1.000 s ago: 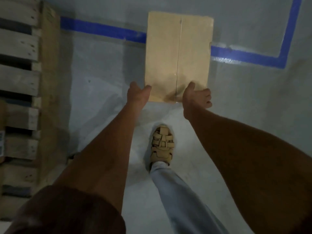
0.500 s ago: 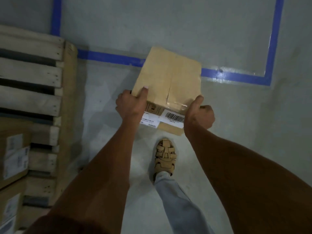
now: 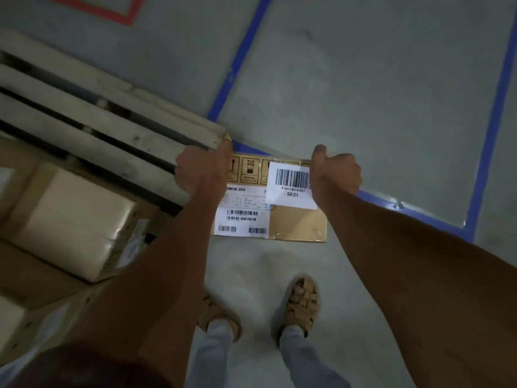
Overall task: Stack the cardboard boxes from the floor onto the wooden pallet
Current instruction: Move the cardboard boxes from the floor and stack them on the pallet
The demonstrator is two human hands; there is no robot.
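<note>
In mid-frame, off the floor: a cardboard box is held up between two bare hands, its labelled face turned toward the camera.
Box position: it hangs above the grey floor, just right of the wooden pallet, and its far left corner sits close to the pallet's near right corner.
Left hand: the left hand grips the box's far left edge, fingers curled round it and the thumb lying along the top rim.
Right hand: the right hand grips the far right edge, fingers curled in and the thumb pointing up and away.
Labels: a white barcode label reading 50/21 sits near the right hand; a larger white shipping label covers the lower left of the face; printed handling symbols run along the top.
Pallet: its pale slats run from the far left toward the centre, with dark gaps between them.
Already on the pallet: a stacked box with a pale, glossy top lies at the near left; more cardboard around it is partly hidden by the left forearm.
Floor marks: blue tape frames a rectangle at the right, and red tape shows at the far left.
Person: two feet in tan sandals and light trouser legs stand near the bottom, below the box.
</note>
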